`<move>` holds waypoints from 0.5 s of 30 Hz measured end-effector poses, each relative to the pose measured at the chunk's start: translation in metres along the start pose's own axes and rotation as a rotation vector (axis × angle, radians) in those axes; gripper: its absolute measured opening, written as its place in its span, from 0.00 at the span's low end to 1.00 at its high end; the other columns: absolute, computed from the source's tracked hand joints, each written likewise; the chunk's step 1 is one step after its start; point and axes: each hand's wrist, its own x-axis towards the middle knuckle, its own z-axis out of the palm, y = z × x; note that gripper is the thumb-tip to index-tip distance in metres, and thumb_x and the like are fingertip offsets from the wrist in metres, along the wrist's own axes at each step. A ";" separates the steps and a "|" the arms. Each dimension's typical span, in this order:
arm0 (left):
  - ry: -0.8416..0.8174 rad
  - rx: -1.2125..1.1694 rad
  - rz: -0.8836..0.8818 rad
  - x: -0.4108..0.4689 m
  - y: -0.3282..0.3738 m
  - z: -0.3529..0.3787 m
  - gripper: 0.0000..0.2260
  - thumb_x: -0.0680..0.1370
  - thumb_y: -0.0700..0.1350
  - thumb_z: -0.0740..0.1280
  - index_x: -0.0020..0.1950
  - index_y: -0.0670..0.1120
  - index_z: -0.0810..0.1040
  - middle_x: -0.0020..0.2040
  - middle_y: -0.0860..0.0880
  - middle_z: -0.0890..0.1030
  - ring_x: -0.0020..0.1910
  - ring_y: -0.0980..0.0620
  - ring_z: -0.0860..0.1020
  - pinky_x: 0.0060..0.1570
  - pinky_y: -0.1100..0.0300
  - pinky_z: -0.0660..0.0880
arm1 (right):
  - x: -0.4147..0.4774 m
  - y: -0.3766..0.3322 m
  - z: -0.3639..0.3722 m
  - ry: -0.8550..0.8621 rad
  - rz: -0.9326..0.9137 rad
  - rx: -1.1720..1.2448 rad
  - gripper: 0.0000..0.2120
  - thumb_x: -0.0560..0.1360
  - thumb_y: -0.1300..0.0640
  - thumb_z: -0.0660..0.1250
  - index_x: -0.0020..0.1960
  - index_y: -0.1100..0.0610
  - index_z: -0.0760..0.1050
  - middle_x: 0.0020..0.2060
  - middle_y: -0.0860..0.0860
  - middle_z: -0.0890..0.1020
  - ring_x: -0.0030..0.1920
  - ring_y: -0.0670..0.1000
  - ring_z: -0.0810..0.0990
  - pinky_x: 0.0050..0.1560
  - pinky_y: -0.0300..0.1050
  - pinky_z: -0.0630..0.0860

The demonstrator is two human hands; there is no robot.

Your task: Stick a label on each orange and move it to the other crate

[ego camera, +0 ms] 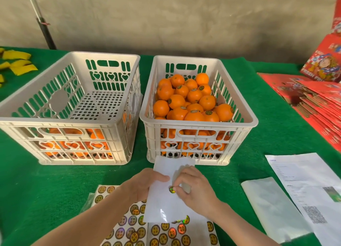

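Observation:
Two white slotted crates stand side by side on the green table. The right crate [200, 124] is heaped with labelled oranges [193, 114]. The left crate [60, 121] holds a low layer of oranges [73, 146], seen through its front slots. In front of the right crate my left hand [145, 183] holds a nearly bare white backing sheet [162, 205]. My right hand [193, 186] pinches a round holographic label [172, 189] on that sheet. Full sheets of labels [162, 232] lie under my forearms.
Yellow slips [17, 62] lie at the far left. Red printed cartons [317, 101] are stacked at the right, with white papers [310, 186] and a glossy backing sheet [273, 208] in front of them. A dark pole [45, 30] leans behind the table.

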 end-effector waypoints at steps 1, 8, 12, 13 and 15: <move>0.017 0.067 0.007 0.001 0.000 -0.002 0.10 0.74 0.33 0.67 0.54 0.37 0.80 0.50 0.38 0.83 0.47 0.41 0.82 0.46 0.52 0.78 | 0.003 -0.003 -0.003 0.004 0.032 0.033 0.04 0.68 0.67 0.72 0.37 0.60 0.78 0.36 0.50 0.79 0.41 0.43 0.71 0.45 0.34 0.66; 0.225 0.897 0.228 -0.002 -0.009 -0.004 0.22 0.69 0.47 0.74 0.61 0.48 0.72 0.54 0.52 0.78 0.54 0.51 0.77 0.48 0.65 0.72 | 0.058 -0.049 -0.032 0.134 0.038 0.218 0.04 0.70 0.68 0.71 0.38 0.61 0.78 0.33 0.53 0.77 0.35 0.51 0.73 0.37 0.47 0.71; 0.553 1.022 0.652 -0.044 0.018 -0.023 0.16 0.73 0.51 0.71 0.59 0.50 0.75 0.49 0.55 0.78 0.47 0.56 0.76 0.46 0.65 0.71 | 0.099 -0.079 -0.030 0.214 -0.063 0.264 0.01 0.71 0.66 0.70 0.41 0.63 0.78 0.36 0.55 0.78 0.38 0.51 0.75 0.39 0.43 0.73; 0.556 0.975 0.803 -0.059 0.029 -0.031 0.08 0.74 0.48 0.70 0.52 0.49 0.79 0.43 0.56 0.79 0.40 0.59 0.76 0.40 0.68 0.71 | 0.110 -0.085 -0.026 0.242 -0.096 0.262 0.01 0.72 0.65 0.69 0.43 0.63 0.78 0.38 0.54 0.79 0.40 0.49 0.76 0.41 0.39 0.74; 0.626 0.877 1.068 -0.091 0.052 -0.051 0.03 0.76 0.41 0.69 0.43 0.47 0.81 0.33 0.57 0.79 0.29 0.59 0.75 0.30 0.71 0.69 | 0.135 -0.099 -0.015 0.297 -0.126 0.255 0.06 0.74 0.62 0.67 0.50 0.61 0.76 0.44 0.51 0.79 0.46 0.45 0.76 0.47 0.33 0.73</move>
